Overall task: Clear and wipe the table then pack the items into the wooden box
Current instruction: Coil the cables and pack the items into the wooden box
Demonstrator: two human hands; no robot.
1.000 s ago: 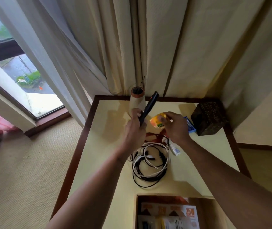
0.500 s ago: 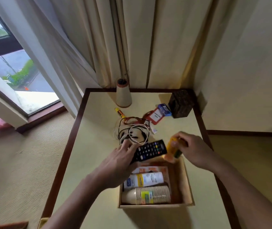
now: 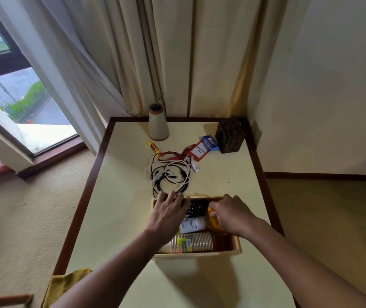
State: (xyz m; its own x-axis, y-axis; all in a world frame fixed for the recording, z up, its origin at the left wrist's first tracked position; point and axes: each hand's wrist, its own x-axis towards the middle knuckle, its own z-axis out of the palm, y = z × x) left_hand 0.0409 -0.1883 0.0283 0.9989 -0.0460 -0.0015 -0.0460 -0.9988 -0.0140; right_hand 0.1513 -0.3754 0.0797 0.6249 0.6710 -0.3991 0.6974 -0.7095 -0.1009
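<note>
The table is bearing the wooden box toward its near side. Inside, a sleeve of paper cups is lying along the near wall, with a white packet lying beyond it. The left hand is covering one end of the black remote at the far wall; its grip cannot be told. The right hand is gripping an orange packet inside the box.

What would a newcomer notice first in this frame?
Both hands reach into the wooden box at the near end of the table: the left hand on a black remote, the right hand gripping an orange item. Just beyond the box lies a tangle of black and white cables.
</note>
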